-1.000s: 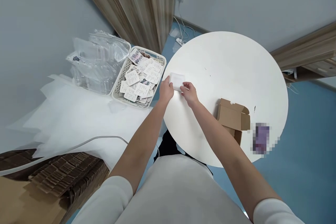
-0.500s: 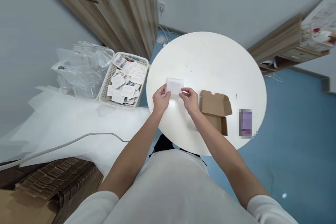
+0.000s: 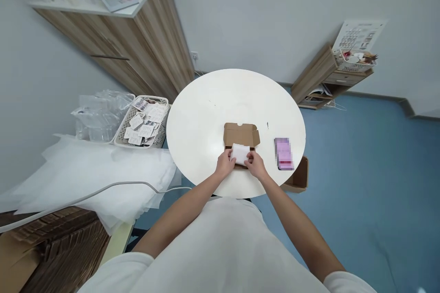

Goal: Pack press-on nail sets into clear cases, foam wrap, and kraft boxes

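Note:
A small white wrapped packet sits in the mouth of an open brown cardboard box near the front edge of the round white table. My left hand pinches the packet's left edge. The packet's right edge is pinched by my right hand. The box's lid stands folded back behind the packet.
A blurred purple flat object lies to the right of the box. Left of the table, a white basket holds several printed cards, beside clear plastic bags. White foam sheets and stacked flat cardboard are at lower left. Another brown box stands under the table's right edge.
Both hands carried the white packet from the table's left side over to the open cardboard box. My view has swung up and right.

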`<state>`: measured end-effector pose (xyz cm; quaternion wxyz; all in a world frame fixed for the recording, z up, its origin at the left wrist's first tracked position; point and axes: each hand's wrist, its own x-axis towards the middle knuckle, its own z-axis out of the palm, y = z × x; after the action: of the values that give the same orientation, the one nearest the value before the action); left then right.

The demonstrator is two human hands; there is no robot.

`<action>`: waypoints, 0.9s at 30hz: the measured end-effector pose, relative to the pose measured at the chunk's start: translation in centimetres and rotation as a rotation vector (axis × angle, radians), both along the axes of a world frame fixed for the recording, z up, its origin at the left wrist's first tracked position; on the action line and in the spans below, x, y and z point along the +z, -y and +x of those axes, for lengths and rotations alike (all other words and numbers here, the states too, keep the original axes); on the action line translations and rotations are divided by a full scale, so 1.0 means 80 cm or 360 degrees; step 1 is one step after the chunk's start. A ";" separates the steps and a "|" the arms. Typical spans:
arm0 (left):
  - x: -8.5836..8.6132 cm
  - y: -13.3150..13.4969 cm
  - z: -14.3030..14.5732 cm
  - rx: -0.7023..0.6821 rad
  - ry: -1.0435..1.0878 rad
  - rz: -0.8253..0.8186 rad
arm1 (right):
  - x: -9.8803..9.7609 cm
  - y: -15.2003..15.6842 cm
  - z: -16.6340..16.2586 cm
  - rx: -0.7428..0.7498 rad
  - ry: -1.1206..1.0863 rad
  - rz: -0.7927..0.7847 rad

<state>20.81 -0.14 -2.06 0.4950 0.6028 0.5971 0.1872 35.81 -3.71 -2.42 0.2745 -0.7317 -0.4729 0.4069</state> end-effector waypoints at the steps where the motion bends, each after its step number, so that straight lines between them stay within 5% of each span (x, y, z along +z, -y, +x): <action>1: -0.002 0.004 0.000 -0.0058 -0.0125 0.0001 | -0.006 0.003 -0.003 0.0062 0.0084 -0.0029; 7: 0.001 0.028 0.012 -0.0379 -0.0728 -0.0010 | -0.012 0.008 -0.018 0.0420 0.0574 -0.0217; 14: 0.005 0.046 0.009 -0.0632 -0.0888 0.0219 | -0.007 0.010 -0.015 0.0644 0.0616 -0.0131; 20: 0.010 0.048 -0.005 -0.0641 -0.0723 0.0462 | -0.002 0.023 -0.008 0.0783 0.0509 0.0063; 23: 0.017 0.040 -0.015 -0.0514 -0.0563 0.0571 | 0.006 0.020 0.008 0.0639 0.0350 0.0375; 27: 0.027 0.005 -0.027 -0.0054 -0.0449 0.0531 | 0.014 -0.010 0.046 0.0069 0.0182 0.0540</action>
<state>18.64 -0.52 0.09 0.3030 0.7066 0.6110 0.1889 39.52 -2.90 -1.34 0.3579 -0.6865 -0.5653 0.2847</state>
